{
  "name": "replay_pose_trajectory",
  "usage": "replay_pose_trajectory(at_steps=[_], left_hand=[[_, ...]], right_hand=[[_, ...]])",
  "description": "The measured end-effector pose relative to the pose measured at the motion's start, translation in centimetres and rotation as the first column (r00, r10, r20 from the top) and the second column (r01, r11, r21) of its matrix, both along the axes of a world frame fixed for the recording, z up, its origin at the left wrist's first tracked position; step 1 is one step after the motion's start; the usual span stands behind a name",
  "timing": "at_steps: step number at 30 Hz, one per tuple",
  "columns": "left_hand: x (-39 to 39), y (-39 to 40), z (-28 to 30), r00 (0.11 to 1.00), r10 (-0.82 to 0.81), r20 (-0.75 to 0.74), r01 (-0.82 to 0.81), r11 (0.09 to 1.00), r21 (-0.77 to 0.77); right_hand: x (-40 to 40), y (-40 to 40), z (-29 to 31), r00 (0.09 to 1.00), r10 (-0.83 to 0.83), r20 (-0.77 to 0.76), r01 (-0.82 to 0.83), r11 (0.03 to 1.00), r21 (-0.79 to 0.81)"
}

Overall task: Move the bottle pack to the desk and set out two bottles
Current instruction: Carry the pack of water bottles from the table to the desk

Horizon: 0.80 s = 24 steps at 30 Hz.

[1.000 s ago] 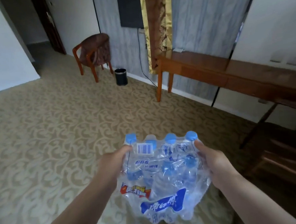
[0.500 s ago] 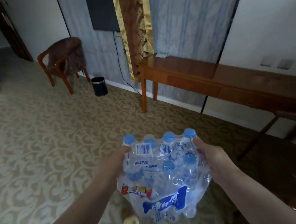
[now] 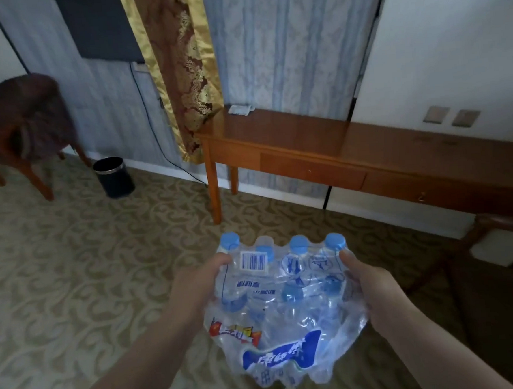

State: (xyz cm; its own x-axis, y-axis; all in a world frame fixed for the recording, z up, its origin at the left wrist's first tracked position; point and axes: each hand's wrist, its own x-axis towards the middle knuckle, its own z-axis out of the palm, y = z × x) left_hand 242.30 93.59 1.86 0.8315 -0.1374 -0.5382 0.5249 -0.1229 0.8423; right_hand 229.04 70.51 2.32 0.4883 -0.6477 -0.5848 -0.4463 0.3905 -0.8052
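Note:
A shrink-wrapped bottle pack [image 3: 285,297] with several blue-capped water bottles hangs in front of me over the carpet. My left hand [image 3: 199,283] grips its left side and my right hand [image 3: 367,286] grips its right side. The plastic wrap is clear, with a barcode sticker near the top and a blue label low down. The long wooden desk [image 3: 306,137] stands against the wall ahead and to the right, beyond the pack.
A small flat white item [image 3: 239,108] lies at the desk's back left corner. A black waste bin [image 3: 114,177] and a wooden armchair [image 3: 20,130] stand at the left. A dark chair [image 3: 498,239] sits by the desk at right. A cable hangs down the wall.
The view has swung left-to-right and closer: the desk now looks nearer and more central, while chair and bin slid left. Both hands keep the same hold on the pack.

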Motion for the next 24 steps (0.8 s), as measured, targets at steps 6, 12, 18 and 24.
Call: replay_pose_trajectory(at_steps=[6,12,18,24], left_hand=[[9.5,-6.0,-1.4,1.0,0.026,-0.001,-0.026,0.999,0.031],[19.0,-11.3,-1.4,0.998,0.056,-0.023,-0.056,0.998,0.017],[28.7,-14.6,-1.1,0.996,0.078,-0.051,-0.079,0.997,-0.016],[41.0,-17.8,-1.0,0.998,0.017,-0.061,-0.018,1.0,-0.009]], right_hand=[[10.6,-6.3,-0.9,1.0,0.007,0.015,-0.008,1.0,0.017],[21.2,-11.9,-0.3,0.999,0.023,0.026,-0.023,1.0,0.012],[31.9,-15.6,1.6,0.997,0.079,-0.016,-0.078,0.997,0.019],[42.8,-18.3,1.1,0.998,0.057,0.02,-0.057,0.998,0.014]])
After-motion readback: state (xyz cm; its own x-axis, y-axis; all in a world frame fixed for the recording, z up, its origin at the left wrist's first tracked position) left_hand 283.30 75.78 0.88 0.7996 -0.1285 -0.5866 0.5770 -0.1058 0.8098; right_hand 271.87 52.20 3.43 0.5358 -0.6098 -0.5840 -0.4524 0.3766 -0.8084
